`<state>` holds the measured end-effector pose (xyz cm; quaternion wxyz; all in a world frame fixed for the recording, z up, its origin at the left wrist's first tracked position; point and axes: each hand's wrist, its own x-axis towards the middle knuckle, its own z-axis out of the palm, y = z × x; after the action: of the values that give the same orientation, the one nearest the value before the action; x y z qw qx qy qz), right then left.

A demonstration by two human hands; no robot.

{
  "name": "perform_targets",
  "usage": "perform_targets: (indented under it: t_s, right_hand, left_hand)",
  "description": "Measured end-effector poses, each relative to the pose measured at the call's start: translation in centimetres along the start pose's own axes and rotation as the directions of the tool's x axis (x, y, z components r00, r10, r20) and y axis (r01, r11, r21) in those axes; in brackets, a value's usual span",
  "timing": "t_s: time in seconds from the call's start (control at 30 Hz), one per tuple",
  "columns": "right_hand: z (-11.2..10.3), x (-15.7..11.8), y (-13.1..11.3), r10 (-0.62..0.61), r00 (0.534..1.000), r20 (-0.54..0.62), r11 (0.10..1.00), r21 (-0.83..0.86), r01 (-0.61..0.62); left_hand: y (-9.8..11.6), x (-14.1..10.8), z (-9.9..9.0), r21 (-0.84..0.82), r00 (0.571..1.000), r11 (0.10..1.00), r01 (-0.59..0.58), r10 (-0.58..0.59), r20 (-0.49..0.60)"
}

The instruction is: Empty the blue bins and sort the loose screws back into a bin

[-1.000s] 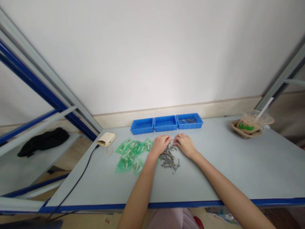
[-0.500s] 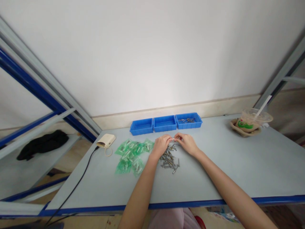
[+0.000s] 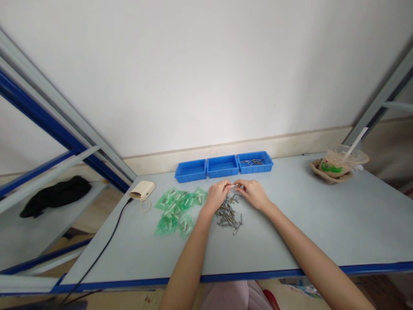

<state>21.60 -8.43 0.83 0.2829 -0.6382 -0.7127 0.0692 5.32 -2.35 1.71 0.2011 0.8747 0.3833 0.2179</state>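
Note:
My left hand (image 3: pixel 217 196) and my right hand (image 3: pixel 253 192) meet above the far end of a pile of screws (image 3: pixel 227 214). Between their fingertips is a small white piece (image 3: pixel 232 186), pinched from both sides; it is too small to name surely. The loose metal screws lie on the grey table, partly hidden by my left hand. Left of my left wrist lie several green plastic bags (image 3: pixel 176 209) with small white and metal parts inside.
Three blue bins (image 3: pixel 222 165) stand in a row by the wall; the right one holds some screws (image 3: pixel 253 162). A cream-coloured device (image 3: pixel 142 189) with a black cable (image 3: pixel 111 237) sits left. A plastic cup with a straw (image 3: pixel 337 163) rests in a cardboard holder (image 3: pixel 331 177) at right.
Both hands stay at the white piece, with only a slight shift of the fingers. The whole view has moved a little; the screws and bags lie as before.

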Motion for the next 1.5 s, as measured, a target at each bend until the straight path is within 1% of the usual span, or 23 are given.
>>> perform_targets:
  t_s: [0.1,0.27,0.37,0.47,0.67,0.8,1.0,1.1,1.23,1.33,1.4,1.5]
  right_hand:
    - [0.13,-0.01,0.05,0.002,1.0,0.004,1.0,0.019,-0.002]
    - [0.19,-0.04,0.12,0.011,1.0,0.019,1.0,0.002,-0.011]
    - [0.0,-0.05,-0.08,0.016,1.0,0.011,0.999,0.043,-0.017]
    - [-0.21,-0.09,-0.29,0.016,1.0,0.007,0.997,0.076,-0.017]
    - [-0.27,-0.12,-0.22,0.022,1.0,-0.001,1.0,0.021,-0.022]
    - [-0.22,-0.11,-0.09,0.011,1.0,-0.014,1.0,0.001,-0.011]
    - [-0.21,-0.15,-0.1,-0.018,1.0,0.013,0.998,-0.056,0.019]
    - [-0.21,-0.16,-0.1,-0.006,0.999,0.034,0.995,-0.096,0.009]
    - [-0.08,-0.14,0.03,-0.017,0.999,0.049,0.999,-0.031,0.019]
    - [0.13,-0.09,0.12,-0.046,0.998,0.053,0.999,0.013,0.045]
    - [0.23,-0.08,0.16,-0.061,0.997,0.051,0.998,0.013,0.061]
    - [0.22,-0.09,0.22,-0.073,0.996,0.059,0.997,-0.036,0.075]
  left_hand:
    - [0.03,0.0,0.03,0.02,1.0,1.0,0.022,-0.022,0.011]
    - [0.2,-0.04,-0.05,-0.008,1.0,1.0,0.006,-0.005,0.016]
    - [0.25,-0.03,-0.14,0.003,1.0,1.0,0.0,0.0,0.022]
    - [0.26,-0.02,-0.22,0.011,1.0,1.0,-0.005,0.005,0.003]
    - [0.33,0.0,-0.27,0.001,1.0,1.0,0.019,-0.019,0.013]
    - [0.37,-0.01,-0.25,-0.026,0.998,0.999,0.042,-0.04,0.049]
    - [0.15,-0.07,-0.02,0.026,1.0,1.0,-0.009,0.008,0.03]
    - [0.15,-0.04,-0.01,0.004,0.999,1.0,-0.004,0.004,0.04]
    - [0.19,0.03,-0.13,-0.063,0.998,0.998,0.016,-0.013,0.056]
    - [0.13,0.03,-0.18,-0.071,0.999,0.997,0.01,-0.007,0.045]
    - [0.11,0.0,-0.18,-0.053,0.999,0.998,0.016,-0.014,0.033]
    - [0.15,-0.05,-0.16,-0.03,1.0,1.0,0.008,-0.007,0.022]
